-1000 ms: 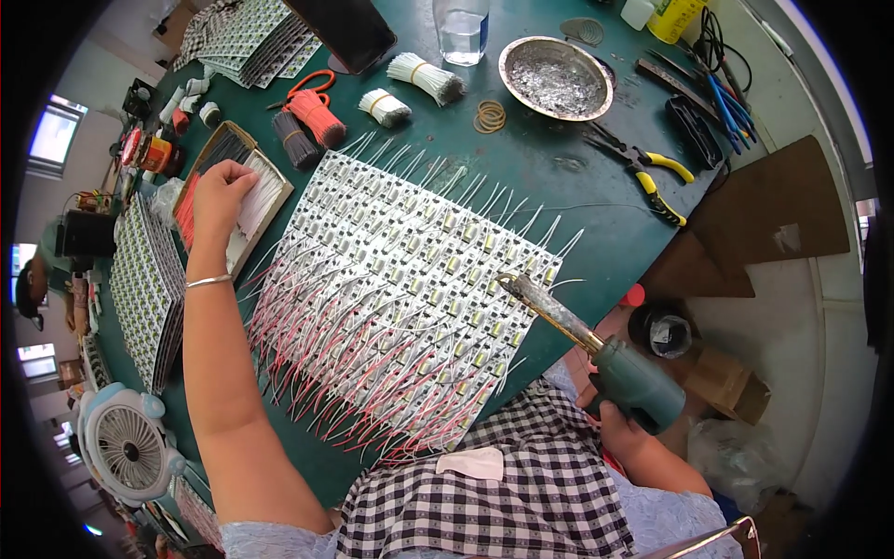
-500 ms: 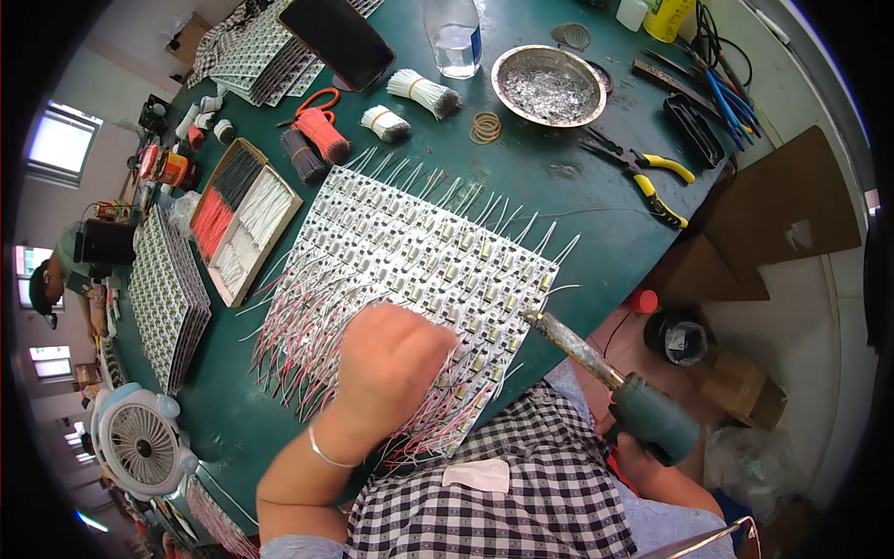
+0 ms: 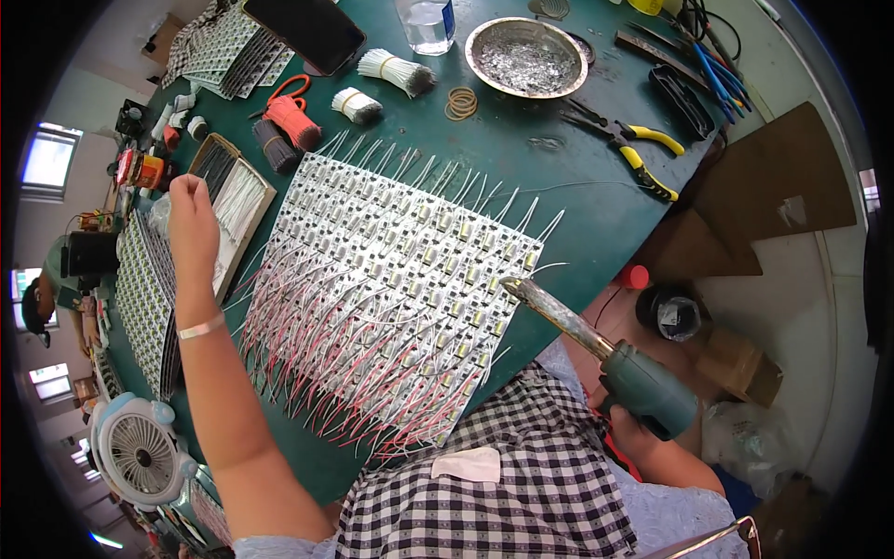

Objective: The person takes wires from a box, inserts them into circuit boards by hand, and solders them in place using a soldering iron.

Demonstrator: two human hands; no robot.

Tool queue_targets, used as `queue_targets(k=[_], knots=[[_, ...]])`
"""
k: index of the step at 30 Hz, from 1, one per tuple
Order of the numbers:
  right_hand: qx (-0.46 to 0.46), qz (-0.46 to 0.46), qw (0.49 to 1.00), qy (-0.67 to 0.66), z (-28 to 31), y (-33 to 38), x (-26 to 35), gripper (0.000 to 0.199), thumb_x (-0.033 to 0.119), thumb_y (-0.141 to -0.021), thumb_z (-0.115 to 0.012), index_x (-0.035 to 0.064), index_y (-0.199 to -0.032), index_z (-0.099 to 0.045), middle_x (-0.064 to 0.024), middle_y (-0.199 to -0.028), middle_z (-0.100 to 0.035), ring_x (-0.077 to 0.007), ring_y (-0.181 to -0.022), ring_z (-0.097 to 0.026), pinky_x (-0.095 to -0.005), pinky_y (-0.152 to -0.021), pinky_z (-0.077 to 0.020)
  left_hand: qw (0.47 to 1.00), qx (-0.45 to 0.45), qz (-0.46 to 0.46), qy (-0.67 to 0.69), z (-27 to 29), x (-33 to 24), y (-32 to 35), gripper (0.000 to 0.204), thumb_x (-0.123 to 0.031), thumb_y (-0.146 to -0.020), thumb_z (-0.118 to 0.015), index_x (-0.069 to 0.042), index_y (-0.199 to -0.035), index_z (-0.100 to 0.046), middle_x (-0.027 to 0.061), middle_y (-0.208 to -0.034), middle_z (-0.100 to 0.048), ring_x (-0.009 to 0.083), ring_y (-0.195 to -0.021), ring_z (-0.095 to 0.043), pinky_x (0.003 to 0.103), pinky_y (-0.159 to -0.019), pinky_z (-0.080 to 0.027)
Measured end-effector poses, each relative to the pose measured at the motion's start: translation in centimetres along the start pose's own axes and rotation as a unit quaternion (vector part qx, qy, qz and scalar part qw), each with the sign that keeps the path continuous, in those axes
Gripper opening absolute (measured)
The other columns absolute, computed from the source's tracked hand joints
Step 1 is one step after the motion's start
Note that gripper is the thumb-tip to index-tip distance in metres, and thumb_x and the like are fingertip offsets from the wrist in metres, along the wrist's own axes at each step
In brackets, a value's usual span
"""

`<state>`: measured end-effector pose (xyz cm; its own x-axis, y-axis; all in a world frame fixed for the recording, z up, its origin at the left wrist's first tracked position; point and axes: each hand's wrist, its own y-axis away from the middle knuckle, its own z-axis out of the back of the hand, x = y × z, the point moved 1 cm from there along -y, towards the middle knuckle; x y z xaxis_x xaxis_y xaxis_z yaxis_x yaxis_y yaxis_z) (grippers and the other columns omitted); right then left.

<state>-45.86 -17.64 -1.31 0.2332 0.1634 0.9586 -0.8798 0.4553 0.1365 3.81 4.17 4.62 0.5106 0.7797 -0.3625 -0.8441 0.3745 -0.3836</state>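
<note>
- Upper left: your left hand overlapped the wire box, slanting up-right; I couldn't tell whether those fingers met.
- Lower right: your right hand, farther, gripped the soldering iron.

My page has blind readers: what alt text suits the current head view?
A person's right hand holds a soldering iron, tip over a circuit-board panel with red and white wires; the left hand is at a wire box. Pliers and a metal bowl sit farther back.
</note>
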Motion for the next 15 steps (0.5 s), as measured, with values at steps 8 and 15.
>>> queue_targets(k=[8,15], knots=[[-0.03,0.021,0.999,-0.009,-0.5,-0.3,0.0,0.04,0.027,-0.093,-0.046,-0.0047,-0.117,-0.047,-0.0098,-0.082,-0.062,-0.0152,-0.073,-0.058,-0.0271,-0.068,-0.0458,0.988,0.119,0.024,-0.092,-3.7,6.7,-3.8,0.025,-0.026,-0.086,-0.058,-0.003,-0.096,-0.064,0.0132,-0.086,-0.066,0.0291,-0.079,-0.063,0.037,-0.072,-0.047],[-0.008,-0.003,1.0,-0.024,-0.3,-0.4,0.0,0.046,0.031,-0.094,-0.046,-0.001,-0.128,-0.044,-0.0086,-0.078,-0.061,-0.0131,-0.069,-0.056,-0.0244,-0.065,-0.0445,0.99,0.072,0.028,-0.115,-3.1,6.9,-4.1,0.021,-0.023,-0.085,-0.06,-0.005,-0.094,-0.066,0.0114,-0.085,-0.068,0.025,-0.077,-0.063,0.035,-0.07,-0.047]])
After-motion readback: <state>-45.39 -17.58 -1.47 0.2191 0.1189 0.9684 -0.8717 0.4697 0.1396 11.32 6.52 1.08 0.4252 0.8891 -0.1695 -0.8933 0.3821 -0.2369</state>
